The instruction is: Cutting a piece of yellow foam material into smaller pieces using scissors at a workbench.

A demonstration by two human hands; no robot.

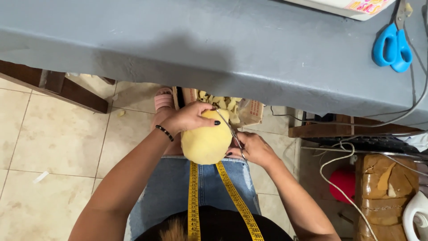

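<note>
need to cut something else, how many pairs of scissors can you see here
2. A blue-handled pair of scissors lies on the grey table at the far right. A metal pair is in the right hand, cutting the yellow foam piece. Others may be hidden.

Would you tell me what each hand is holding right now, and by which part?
The left hand grips the yellow foam piece over its top. The right hand holds scissors by their handles, blades against the foam.

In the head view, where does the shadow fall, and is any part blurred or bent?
Head view: a soft dark shadow lies on the grey table above the hands; the yellow foam piece is evenly lit, without glare; the table edge curves from lens distortion; the scissors in the right hand look slightly blurred.
</note>
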